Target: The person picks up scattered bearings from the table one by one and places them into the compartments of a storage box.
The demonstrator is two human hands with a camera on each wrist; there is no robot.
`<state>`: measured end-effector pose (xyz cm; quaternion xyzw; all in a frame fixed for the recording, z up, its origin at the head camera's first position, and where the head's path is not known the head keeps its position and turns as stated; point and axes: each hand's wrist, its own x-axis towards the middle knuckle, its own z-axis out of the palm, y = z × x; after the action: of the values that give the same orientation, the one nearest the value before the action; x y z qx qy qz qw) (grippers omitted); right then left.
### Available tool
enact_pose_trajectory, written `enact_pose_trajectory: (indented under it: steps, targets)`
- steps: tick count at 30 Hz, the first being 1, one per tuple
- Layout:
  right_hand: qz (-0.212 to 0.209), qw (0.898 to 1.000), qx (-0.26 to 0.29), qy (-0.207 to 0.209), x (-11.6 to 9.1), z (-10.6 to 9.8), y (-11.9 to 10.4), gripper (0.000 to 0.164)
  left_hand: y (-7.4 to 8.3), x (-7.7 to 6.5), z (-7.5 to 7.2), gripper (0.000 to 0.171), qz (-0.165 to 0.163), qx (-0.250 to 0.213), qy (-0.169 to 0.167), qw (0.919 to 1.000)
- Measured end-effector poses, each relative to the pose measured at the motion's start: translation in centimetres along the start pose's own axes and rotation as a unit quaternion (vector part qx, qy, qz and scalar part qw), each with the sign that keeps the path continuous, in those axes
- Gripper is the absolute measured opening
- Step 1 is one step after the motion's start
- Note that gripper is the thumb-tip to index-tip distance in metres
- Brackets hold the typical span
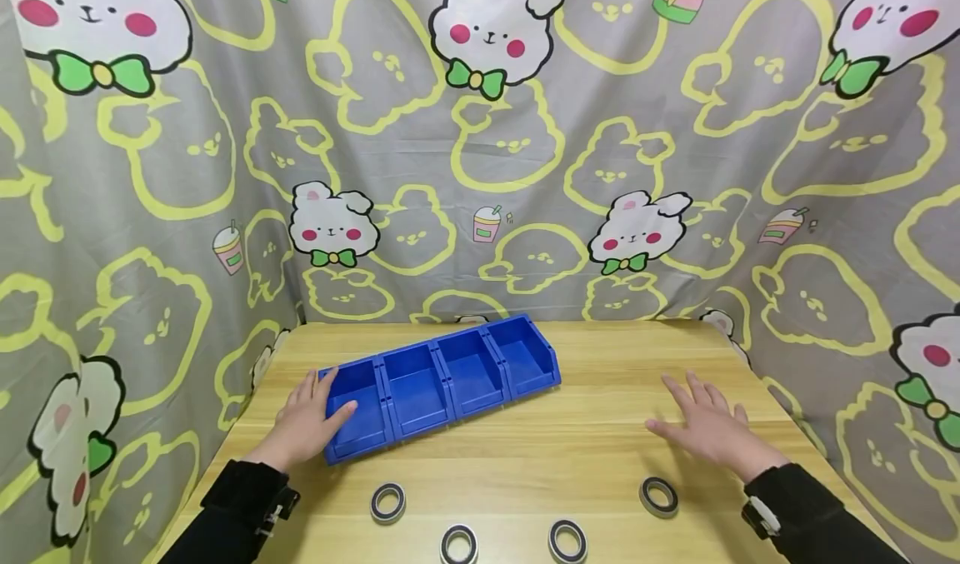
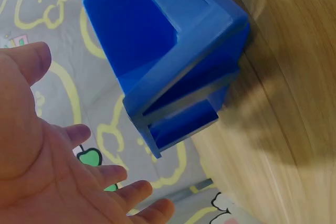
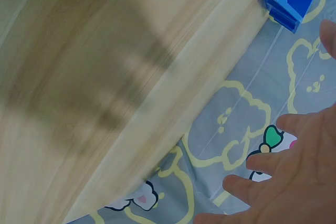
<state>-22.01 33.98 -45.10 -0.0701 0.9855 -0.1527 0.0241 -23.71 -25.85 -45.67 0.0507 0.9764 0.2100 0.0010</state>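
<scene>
A row of blue plastic bins (image 1: 416,391), divided into several compartments, lies at a slant on the table. At its left end hovers my left hand (image 1: 300,422), fingers spread and relaxed; the left wrist view shows a gap between that palm and the blue bins (image 2: 205,30). Over the right side of the table, my right hand (image 1: 708,431) hangs with fingers apart and holds nothing. Several ring-shaped bearings lie flat near the front: one at left (image 1: 376,504), two in the middle, a bearing (image 1: 446,545) and another bearing (image 1: 554,541), and a bearing (image 1: 660,511) below my right hand.
The light wood table (image 1: 600,439) ends at a grey cartoon-print curtain (image 1: 525,281), which encloses the back and both sides. The bins' right end lies close to the back edge. Shadows of the right hand fall on the wood (image 3: 131,87).
</scene>
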Motion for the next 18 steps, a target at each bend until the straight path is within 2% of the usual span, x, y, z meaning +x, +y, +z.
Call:
enact_pose_trajectory:
  steps: [10,18]
  targets:
    - [0.01,1.0,-0.006,-0.005,-0.4,0.3,0.1,0.097,-0.8,0.7,0.0,0.086,-0.038,-0.019,0.019,0.9989]
    - [0.013,1.0,-0.012,-0.007,-0.7,0.6,0.3,0.099,-1.4,1.3,0.9,0.087,-0.059,-0.029,0.028,0.9974]
